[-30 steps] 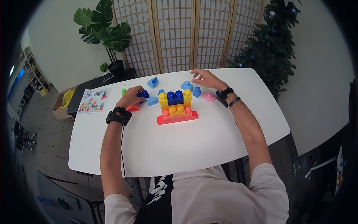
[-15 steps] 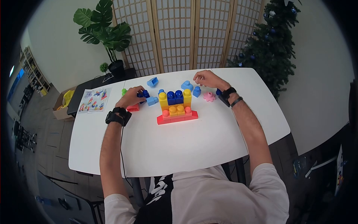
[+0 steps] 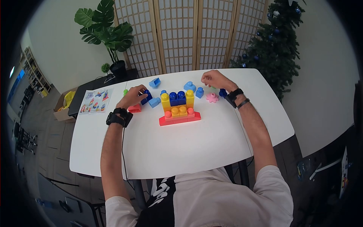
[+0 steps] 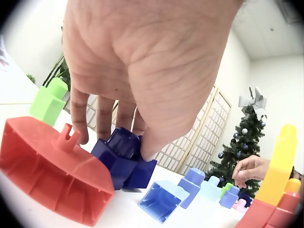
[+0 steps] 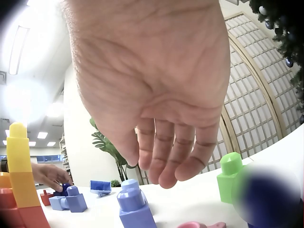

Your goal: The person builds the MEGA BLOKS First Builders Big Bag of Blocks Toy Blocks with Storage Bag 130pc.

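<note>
My left hand (image 3: 131, 97) pinches a dark blue block (image 4: 118, 164) between thumb and fingers, close over the tabletop at the left. A red piece (image 4: 59, 166) with a hollow underside lies beside that block, and a light blue block (image 4: 163, 202) lies tipped on its side to its right. Over the right back of the table hangs my right hand (image 3: 215, 79), fingers loosely curled around nothing. Below it are a blue block (image 5: 134, 204), a green block (image 5: 231, 178) and a pink piece (image 3: 212, 97). Between the hands stands a built stack (image 3: 177, 112) of red, yellow and dark blue blocks.
Other light blue pieces (image 3: 154, 83) lie along the back of the white table (image 3: 181, 151). A picture sheet (image 3: 94, 101) lies at the left. Behind the table stand a folding screen (image 3: 177, 38), a potted plant (image 3: 117, 68) and a decorated tree (image 3: 276, 45).
My right hand has drawn to the right and its fingers have curled in more. At my left hand, the dark blue block has tilted and the light blue block beside it has turned slightly.
</note>
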The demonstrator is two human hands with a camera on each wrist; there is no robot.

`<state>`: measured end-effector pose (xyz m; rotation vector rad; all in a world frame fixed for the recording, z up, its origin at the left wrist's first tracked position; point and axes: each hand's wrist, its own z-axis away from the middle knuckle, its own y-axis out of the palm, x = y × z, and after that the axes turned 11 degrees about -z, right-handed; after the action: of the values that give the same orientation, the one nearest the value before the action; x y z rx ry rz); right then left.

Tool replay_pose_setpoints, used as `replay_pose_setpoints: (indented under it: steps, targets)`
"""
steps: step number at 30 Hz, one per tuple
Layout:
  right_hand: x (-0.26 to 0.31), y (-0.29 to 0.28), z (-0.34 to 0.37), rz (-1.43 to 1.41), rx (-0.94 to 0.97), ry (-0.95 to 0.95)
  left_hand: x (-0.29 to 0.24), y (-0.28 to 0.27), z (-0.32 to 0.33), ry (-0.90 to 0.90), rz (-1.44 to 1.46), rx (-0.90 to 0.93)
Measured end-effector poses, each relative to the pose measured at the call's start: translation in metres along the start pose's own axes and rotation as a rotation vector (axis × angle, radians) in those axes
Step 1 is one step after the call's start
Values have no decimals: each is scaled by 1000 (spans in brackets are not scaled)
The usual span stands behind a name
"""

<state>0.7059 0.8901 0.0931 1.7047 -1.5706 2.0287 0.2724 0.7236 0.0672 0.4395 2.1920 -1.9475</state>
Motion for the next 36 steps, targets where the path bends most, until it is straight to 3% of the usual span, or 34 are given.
replay_pose_setpoints:
  steps: [7,11,13,15,16,20,21,23,25,28,32,34,36]
  targets:
    - [-19,-20,0,24,-219,-88,-7,-2,6,-27,37,-42]
    - [-44,-32,4,128,-354,-107,10,-1,-5,72,100,-252]
    - [-54,-33,13,201,-333,-73,15,-2,-13,145,82,-341]
    - [-57,-29,17,267,-303,-54,18,-11,-16,199,137,-543]
    - [-59,-28,19,264,-279,-3,18,-19,-16,77,169,-565]
    - [-60,-26,25,265,-269,32,64,-40,-24,-60,234,-733]
    - [-59,-26,26,264,-282,25,74,-43,-18,-62,233,-733]
    - [-56,-25,26,276,-282,-11,92,-41,-6,-59,-82,-505]
    - [-53,-23,26,289,-287,-48,95,-27,4,-129,-129,-399]
    - [-47,-21,23,312,-312,-11,97,-9,13,-146,-153,-426]
    - [-29,-19,21,254,-366,-153,101,-12,11,-224,-126,-394]
    - [-9,-21,19,215,-387,-199,88,-29,7,-151,-54,-500]
    - [16,-23,18,14,-328,-219,49,-57,9,-80,49,-487]
